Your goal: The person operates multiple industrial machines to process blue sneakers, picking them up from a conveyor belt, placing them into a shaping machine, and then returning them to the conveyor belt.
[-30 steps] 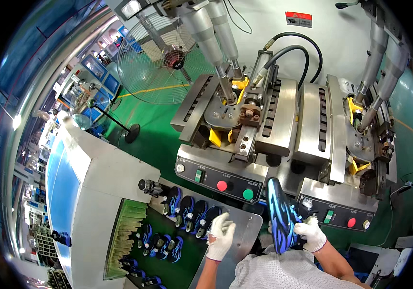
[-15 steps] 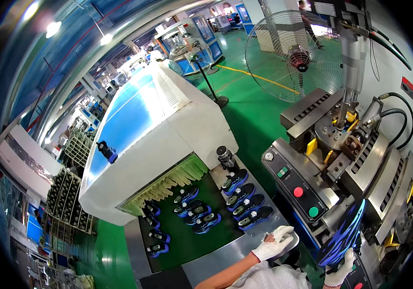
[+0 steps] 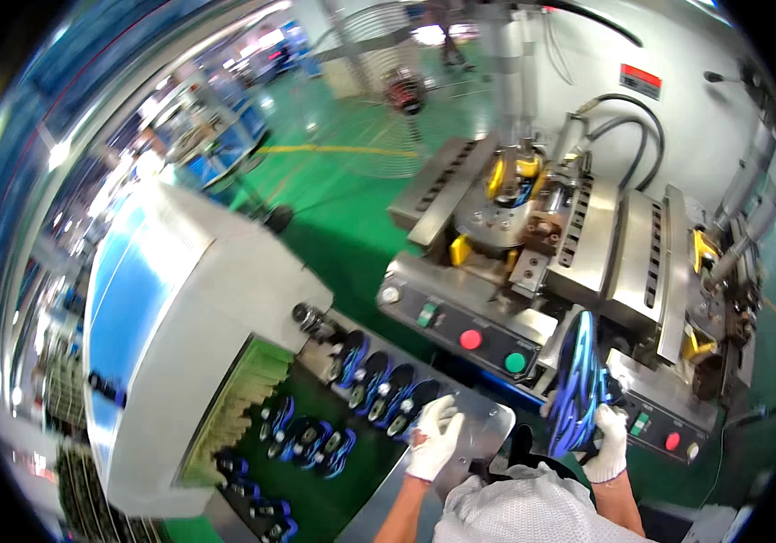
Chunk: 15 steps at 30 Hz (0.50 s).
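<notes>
In a white glove, my right hand (image 3: 607, 445) grips a shoe (image 3: 576, 389) tilted upright, its blue-and-black patterned sole facing left. My left hand (image 3: 436, 439), also gloved, is held over the metal ledge (image 3: 486, 416) with its fingers apart and nothing in them. Just beyond it, a row of black-and-blue shoes (image 3: 390, 395) stands along that ledge. More such shoes (image 3: 308, 442) sit in groups on the dark green conveyor belt (image 3: 361, 466). I cannot see the fingertips of my right hand behind the shoe.
To the left, a big white-and-blue housing (image 3: 203, 299) has a yellow-green fringe curtain (image 3: 234, 407) at its opening. A metal press machine (image 3: 542, 217) stands at right, with button panels (image 3: 456, 326) along its front. A large fan (image 3: 403, 90) stands farther back, blurred.
The view has swung right, bringing more of the press machine into sight. My right hand still grips the shoe, now held before the gap between the button panels. My left hand's fingers now point more upward.
</notes>
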Each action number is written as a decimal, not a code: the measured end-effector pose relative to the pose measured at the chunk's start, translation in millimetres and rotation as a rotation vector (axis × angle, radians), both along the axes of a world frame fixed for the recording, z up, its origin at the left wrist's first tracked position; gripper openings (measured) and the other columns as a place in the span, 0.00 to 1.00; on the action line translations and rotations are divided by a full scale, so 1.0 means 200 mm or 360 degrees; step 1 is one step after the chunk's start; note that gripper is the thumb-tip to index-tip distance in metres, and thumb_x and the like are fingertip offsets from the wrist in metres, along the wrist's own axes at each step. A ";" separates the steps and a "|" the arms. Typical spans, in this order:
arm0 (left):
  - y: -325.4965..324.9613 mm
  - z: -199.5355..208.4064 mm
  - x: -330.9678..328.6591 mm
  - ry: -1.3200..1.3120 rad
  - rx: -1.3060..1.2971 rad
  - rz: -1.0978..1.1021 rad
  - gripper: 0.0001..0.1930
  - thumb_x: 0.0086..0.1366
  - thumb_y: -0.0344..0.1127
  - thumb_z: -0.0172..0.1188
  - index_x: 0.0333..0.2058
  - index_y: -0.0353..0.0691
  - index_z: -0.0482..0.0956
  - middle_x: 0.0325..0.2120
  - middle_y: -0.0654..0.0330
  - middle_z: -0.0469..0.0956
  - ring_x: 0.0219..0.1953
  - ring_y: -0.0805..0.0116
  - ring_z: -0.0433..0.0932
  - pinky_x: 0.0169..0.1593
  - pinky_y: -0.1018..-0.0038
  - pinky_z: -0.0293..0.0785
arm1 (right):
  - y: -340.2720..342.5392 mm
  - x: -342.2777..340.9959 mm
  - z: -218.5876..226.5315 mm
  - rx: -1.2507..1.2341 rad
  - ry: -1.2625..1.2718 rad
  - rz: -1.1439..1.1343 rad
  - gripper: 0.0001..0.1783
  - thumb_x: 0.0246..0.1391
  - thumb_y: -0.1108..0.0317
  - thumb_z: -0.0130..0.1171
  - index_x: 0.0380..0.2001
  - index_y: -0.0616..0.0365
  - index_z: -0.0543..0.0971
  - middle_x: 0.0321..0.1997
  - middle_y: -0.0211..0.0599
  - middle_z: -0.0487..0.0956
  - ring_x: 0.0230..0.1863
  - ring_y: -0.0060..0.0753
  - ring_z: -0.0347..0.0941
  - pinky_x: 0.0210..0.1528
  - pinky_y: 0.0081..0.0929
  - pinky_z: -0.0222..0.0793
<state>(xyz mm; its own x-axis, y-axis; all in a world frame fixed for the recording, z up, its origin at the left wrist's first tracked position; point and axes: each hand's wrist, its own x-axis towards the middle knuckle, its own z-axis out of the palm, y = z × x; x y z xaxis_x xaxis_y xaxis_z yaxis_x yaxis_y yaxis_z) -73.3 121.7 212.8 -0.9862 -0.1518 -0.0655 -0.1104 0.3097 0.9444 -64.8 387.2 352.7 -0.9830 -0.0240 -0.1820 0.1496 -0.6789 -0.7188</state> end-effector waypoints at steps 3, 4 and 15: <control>0.00 0.08 -0.09 0.0222 -0.0011 -0.0059 0.21 0.65 0.25 0.62 0.57 0.30 0.72 0.52 0.49 0.76 0.52 0.59 0.81 0.54 0.68 0.79 | 0.07 0.02 -0.02 0.0011 -0.0129 0.0004 0.41 0.52 0.53 0.68 0.60 0.72 0.69 0.52 0.56 0.80 0.49 0.51 0.82 0.48 0.42 0.85; 0.01 0.11 -0.13 0.0309 -0.0028 -0.0081 0.22 0.65 0.24 0.62 0.57 0.30 0.72 0.52 0.49 0.75 0.53 0.57 0.81 0.54 0.67 0.79 | 0.09 0.02 -0.02 0.0018 -0.0152 -0.0010 0.41 0.51 0.53 0.69 0.60 0.72 0.69 0.52 0.56 0.80 0.49 0.51 0.82 0.48 0.42 0.85; 0.18 0.53 -0.72 0.0948 -0.0494 -0.0434 0.23 0.63 0.26 0.65 0.57 0.33 0.76 0.59 0.47 0.74 0.58 0.51 0.76 0.63 0.63 0.73 | 0.20 0.03 -0.09 -0.0151 -0.0335 -0.0291 0.24 0.55 0.69 0.60 0.54 0.65 0.73 0.42 0.37 0.81 0.37 0.28 0.81 0.37 0.32 0.84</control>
